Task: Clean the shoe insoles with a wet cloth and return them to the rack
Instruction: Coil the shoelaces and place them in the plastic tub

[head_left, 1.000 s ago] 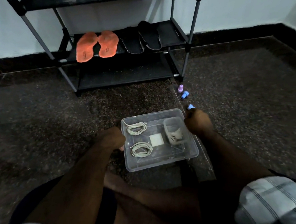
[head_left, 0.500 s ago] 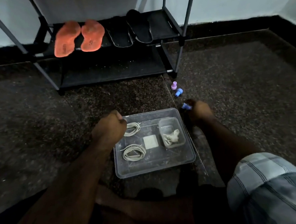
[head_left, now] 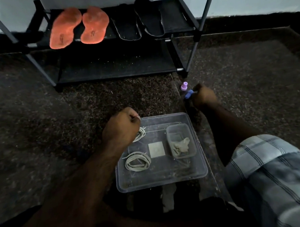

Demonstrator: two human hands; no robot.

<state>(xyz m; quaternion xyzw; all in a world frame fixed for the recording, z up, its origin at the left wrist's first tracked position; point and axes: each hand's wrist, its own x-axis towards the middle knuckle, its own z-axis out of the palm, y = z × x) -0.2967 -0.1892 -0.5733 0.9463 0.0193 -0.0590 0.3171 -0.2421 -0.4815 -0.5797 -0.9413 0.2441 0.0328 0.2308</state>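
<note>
Two orange insoles [head_left: 64, 29] [head_left: 94, 25] and two black insoles [head_left: 126, 28] [head_left: 148, 18] lie side by side on the middle shelf of the black shoe rack [head_left: 115, 62]. A crumpled pale cloth [head_left: 181, 144] sits in a small clear tub [head_left: 192, 153] inside a clear plastic tray [head_left: 162, 184] on the floor. My left hand [head_left: 120, 128] is a closed fist over the tray's far left corner, with nothing visible in it. My right hand [head_left: 203, 97] is past the tray's far right corner, fingers curled and pinching a small blue piece [head_left: 188, 94].
A small pink piece [head_left: 184, 85] stands on the floor just beyond the blue one. In the tray lie two coiled pale laces [head_left: 138, 161] [head_left: 140, 134] and a white square pad [head_left: 156, 149]. The rack's lower shelf is bare. My legs are folded below the tray.
My right hand has moved forward from the tray's corner to the blue piece near the pink one. My left hand has shifted from the tray's left side to its far left corner.
</note>
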